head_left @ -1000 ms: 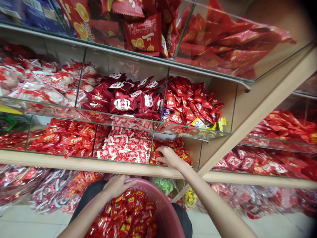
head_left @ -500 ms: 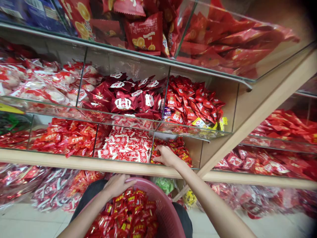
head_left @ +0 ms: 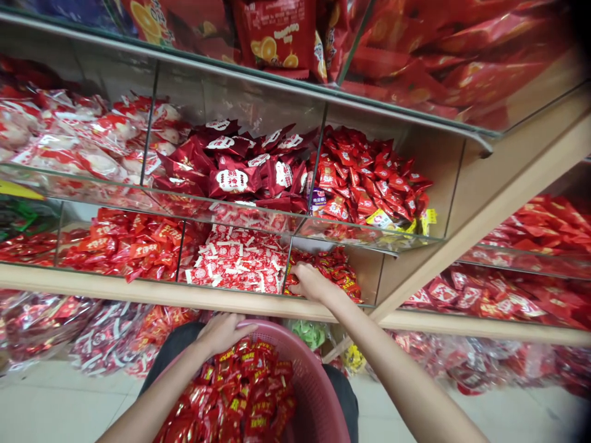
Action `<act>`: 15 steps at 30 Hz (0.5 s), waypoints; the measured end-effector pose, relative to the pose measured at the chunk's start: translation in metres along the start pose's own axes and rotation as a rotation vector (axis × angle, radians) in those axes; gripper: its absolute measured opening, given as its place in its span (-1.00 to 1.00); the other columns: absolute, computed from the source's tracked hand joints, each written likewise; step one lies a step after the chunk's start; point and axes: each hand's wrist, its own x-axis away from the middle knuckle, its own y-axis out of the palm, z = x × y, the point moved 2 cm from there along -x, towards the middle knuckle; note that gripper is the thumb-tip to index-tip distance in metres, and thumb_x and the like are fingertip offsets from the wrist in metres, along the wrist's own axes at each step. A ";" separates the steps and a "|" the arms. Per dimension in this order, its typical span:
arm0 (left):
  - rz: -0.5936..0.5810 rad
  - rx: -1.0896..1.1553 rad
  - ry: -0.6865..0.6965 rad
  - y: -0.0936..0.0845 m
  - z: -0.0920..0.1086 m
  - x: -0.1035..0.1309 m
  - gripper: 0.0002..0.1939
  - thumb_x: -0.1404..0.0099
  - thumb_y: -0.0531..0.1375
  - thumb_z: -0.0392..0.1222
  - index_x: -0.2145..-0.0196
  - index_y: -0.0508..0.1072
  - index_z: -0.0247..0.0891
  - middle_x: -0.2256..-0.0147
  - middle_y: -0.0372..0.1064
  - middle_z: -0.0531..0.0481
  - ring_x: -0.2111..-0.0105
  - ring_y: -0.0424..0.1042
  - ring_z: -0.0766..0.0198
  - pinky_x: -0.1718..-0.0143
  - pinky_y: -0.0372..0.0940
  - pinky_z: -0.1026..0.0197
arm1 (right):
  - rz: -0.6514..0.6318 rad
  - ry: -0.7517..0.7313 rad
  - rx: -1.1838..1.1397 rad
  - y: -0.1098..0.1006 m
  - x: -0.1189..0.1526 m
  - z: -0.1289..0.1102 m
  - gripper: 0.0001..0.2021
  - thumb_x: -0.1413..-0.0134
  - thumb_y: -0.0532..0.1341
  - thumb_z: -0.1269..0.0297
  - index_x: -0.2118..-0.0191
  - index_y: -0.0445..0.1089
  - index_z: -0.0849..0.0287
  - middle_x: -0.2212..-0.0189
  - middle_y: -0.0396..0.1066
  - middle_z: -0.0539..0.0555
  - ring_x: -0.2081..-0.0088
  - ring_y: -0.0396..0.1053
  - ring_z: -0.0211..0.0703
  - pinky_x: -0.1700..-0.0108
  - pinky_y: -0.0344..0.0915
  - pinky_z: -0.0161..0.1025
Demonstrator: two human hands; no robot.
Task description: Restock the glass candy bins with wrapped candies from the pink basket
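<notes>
A pink plastic basket [head_left: 318, 394] stands between my knees, heaped with red wrapped candies [head_left: 249, 394] with yellow lettering. My left hand [head_left: 225, 335] is closed over its far rim, fingers wrapped on the edge. My right hand [head_left: 310, 283] reaches into the small bottom-shelf bin at the right end. Its thumb and forefinger are apart, at the left side of similar red candies [head_left: 344, 271]; the other fingers are partly hidden. No candy shows in this hand.
White-and-red candies [head_left: 240, 261] fill the neighbouring bin, behind a glass divider [head_left: 287, 264]. A wooden ledge [head_left: 138, 292] runs along the front, and a wooden post [head_left: 429, 252] rises at right. Bagged sweets [head_left: 108, 338] lie beneath. The glass shelf edge [head_left: 231, 212] overhangs my right hand.
The view has shifted slightly, with the shelves appearing closer. My right hand stays in the bin at its left side, and my left hand stays on the basket rim.
</notes>
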 end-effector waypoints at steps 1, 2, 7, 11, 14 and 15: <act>-0.004 -0.002 -0.004 0.000 0.000 0.000 -0.43 -0.18 -0.16 0.31 0.45 0.40 -0.16 0.40 0.47 -0.05 0.35 0.45 0.11 0.41 0.17 0.27 | -0.021 -0.002 0.016 0.000 0.000 0.000 -0.86 0.07 0.20 0.36 0.33 0.38 0.28 0.32 0.36 0.15 0.27 0.29 -0.16 0.26 0.12 -0.31; -0.008 -0.003 -0.006 -0.001 0.000 0.000 -0.43 -0.18 -0.16 0.31 0.45 0.41 -0.16 0.40 0.47 -0.05 0.34 0.45 0.11 0.39 0.18 0.26 | -0.039 -0.011 0.031 -0.001 -0.001 -0.001 -0.85 0.06 0.21 0.36 0.31 0.37 0.29 0.30 0.35 0.17 0.25 0.29 -0.15 0.24 0.12 -0.31; -0.018 0.004 -0.004 -0.001 0.000 0.000 -0.41 -0.17 -0.17 0.33 0.43 0.41 -0.16 0.39 0.47 -0.07 0.33 0.45 0.09 0.38 0.19 0.24 | -0.069 -0.060 0.051 0.001 0.000 -0.002 -0.82 0.03 0.18 0.36 0.25 0.34 0.28 0.24 0.33 0.20 0.21 0.28 -0.15 0.20 0.13 -0.29; -0.016 0.011 -0.003 0.000 0.000 0.000 -0.41 -0.17 -0.17 0.33 0.42 0.42 -0.16 0.38 0.48 -0.07 0.32 0.45 0.08 0.36 0.19 0.24 | -0.013 -0.051 0.011 -0.001 0.004 0.001 -0.83 0.04 0.17 0.34 0.28 0.34 0.31 0.29 0.33 0.18 0.28 0.26 -0.17 0.26 0.12 -0.30; -0.015 0.015 -0.003 0.001 -0.001 0.000 -0.40 -0.17 -0.18 0.34 0.44 0.41 -0.16 0.40 0.48 -0.06 0.32 0.46 0.07 0.37 0.19 0.23 | 0.076 -0.053 -0.072 -0.012 0.013 0.006 -0.84 0.05 0.18 0.34 0.31 0.36 0.31 0.35 0.32 0.13 0.34 0.24 -0.22 0.30 0.11 -0.31; -0.015 0.017 -0.003 0.001 -0.002 0.000 -0.40 -0.17 -0.18 0.34 0.44 0.41 -0.15 0.40 0.48 -0.06 0.32 0.46 0.07 0.37 0.19 0.23 | 0.118 -0.059 -0.107 -0.017 0.018 0.008 -0.83 0.05 0.18 0.34 0.30 0.36 0.31 0.36 0.32 0.11 0.36 0.23 -0.23 0.30 0.11 -0.32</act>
